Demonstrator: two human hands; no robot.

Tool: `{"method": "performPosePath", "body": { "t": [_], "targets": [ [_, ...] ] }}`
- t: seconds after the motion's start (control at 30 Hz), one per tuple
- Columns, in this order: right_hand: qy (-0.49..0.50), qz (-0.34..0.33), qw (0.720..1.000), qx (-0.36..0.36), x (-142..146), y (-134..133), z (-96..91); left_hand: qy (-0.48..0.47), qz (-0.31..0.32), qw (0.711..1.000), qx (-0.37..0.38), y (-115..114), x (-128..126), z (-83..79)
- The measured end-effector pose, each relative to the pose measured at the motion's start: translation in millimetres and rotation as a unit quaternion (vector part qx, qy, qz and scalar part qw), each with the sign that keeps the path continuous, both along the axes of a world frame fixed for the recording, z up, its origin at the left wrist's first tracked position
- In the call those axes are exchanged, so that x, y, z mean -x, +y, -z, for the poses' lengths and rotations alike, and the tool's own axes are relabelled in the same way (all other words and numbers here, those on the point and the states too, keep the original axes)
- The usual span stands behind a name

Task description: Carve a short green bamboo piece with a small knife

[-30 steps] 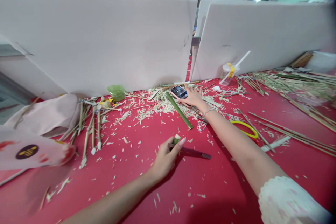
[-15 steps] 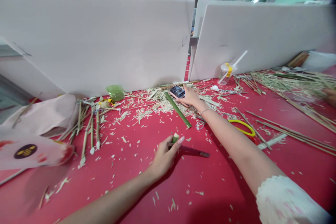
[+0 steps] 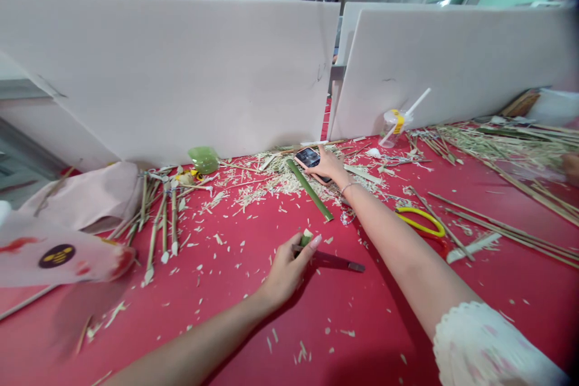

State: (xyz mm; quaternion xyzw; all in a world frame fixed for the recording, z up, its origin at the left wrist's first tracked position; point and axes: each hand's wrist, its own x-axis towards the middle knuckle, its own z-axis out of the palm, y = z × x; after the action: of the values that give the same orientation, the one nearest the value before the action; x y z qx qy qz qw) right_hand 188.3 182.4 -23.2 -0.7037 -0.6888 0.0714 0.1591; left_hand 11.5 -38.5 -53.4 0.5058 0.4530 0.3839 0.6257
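My left hand point(image 3: 286, 266) rests on the red table point(image 3: 362, 325), its fingers pinched round a short green bamboo piece point(image 3: 306, 239). A dark knife point(image 3: 337, 261) lies flat just right of that hand. My right hand point(image 3: 326, 165) is stretched out to the far side and its fingers are closed round a phone with a pink case point(image 3: 309, 158), lifting it slightly off the shavings. A long green bamboo strip point(image 3: 310, 190) lies between the two hands.
White partition boards point(image 3: 181, 72) stand along the table's far edge. Bamboo shavings litter the middle. Cut bamboo sticks point(image 3: 158, 223) and a paper bag point(image 3: 58, 253) lie left; yellow-handled scissors point(image 3: 423, 224), a plastic cup with a straw point(image 3: 392, 123) and long bamboo strips point(image 3: 506, 157) lie right.
My right hand has gone from lying flat beside the phone to gripping it. My left hand and the bamboo piece have stayed put.
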Motion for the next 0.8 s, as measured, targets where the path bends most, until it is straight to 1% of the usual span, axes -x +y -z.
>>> {"method": "performPosePath", "body": {
  "t": [0.07,0.13,0.17,0.23,0.3,0.33,0.37,0.4,0.43,0.5,0.53,0.57,0.6,0.63,0.73,0.8],
  "targets": [
    [0.006,-0.002,1.0,-0.004,1.7,-6.3,-4.9,0.008,0.001,1.0,-0.007,0.7,0.3,-0.3],
    [0.03,-0.001,0.999,-0.018,4.4,-20.5,-9.3,0.008,-0.004,1.0,-0.02,1.7,0.3,0.0],
    [0.102,-0.009,0.994,-0.035,5.8,-31.5,-10.7,0.005,-0.007,1.0,-0.027,2.2,0.2,0.4],
    [0.148,-0.045,0.988,-0.028,7.5,-61.9,-11.2,-0.004,-0.01,0.999,-0.032,2.7,-0.3,1.1],
    [0.199,-0.098,0.975,-0.007,6.5,-101.4,-8.8,-0.016,-0.012,1.0,-0.024,2.9,-0.9,1.4],
    [0.291,-0.148,0.945,0.035,4.8,-122.9,-6.7,-0.023,-0.011,1.0,-0.016,2.9,-1.1,1.4],
    [0.369,-0.186,0.906,0.093,2.5,-144.3,-4.4,-0.031,-0.01,0.999,-0.009,2.8,-1.2,1.4],
    [0.416,-0.208,0.874,0.138,-0.2,-164.6,-2.0,-0.038,-0.009,0.999,-0.003,2.8,-1.3,1.5],
    [0.438,-0.22,0.856,0.166,-3.0,-182.9,0.6,-0.042,-0.009,0.999,-0.001,2.9,-1.2,1.9],
    [0.452,-0.244,0.831,0.212,-7.5,-211.1,5.9,-0.044,-0.012,0.999,0.001,3.2,-0.8,3.3],
    [0.475,-0.239,0.812,0.241,-8.5,-220.5,8.6,-0.041,-0.017,0.999,0.002,3.4,-0.7,4.3],
    [0.487,-0.229,0.803,0.256,-8.7,-226.8,11.4,-0.038,-0.021,0.999,0.004,3.6,-0.5,5.2],
    [0.482,-0.223,0.806,0.26,-8.1,-230.4,14.1,-0.034,-0.025,0.999,0.005,3.7,-0.5,6.0],
    [0.469,-0.221,0.816,0.254,-6.8,-231.9,16.8,-0.031,-0.029,0.999,0.003,3.7,-0.6,6.4],
    [0.417,-0.222,0.859,0.198,-2.3,-229.9,22.8,-0.025,-0.03,0.999,-0.015,3.6,-1.2,5.2],
    [0.391,-0.225,0.875,0.177,-1.3,-228.0,24.6,-0.026,-0.023,0.999,-0.026,3.3,-1.5,3.0]
  ]
}}
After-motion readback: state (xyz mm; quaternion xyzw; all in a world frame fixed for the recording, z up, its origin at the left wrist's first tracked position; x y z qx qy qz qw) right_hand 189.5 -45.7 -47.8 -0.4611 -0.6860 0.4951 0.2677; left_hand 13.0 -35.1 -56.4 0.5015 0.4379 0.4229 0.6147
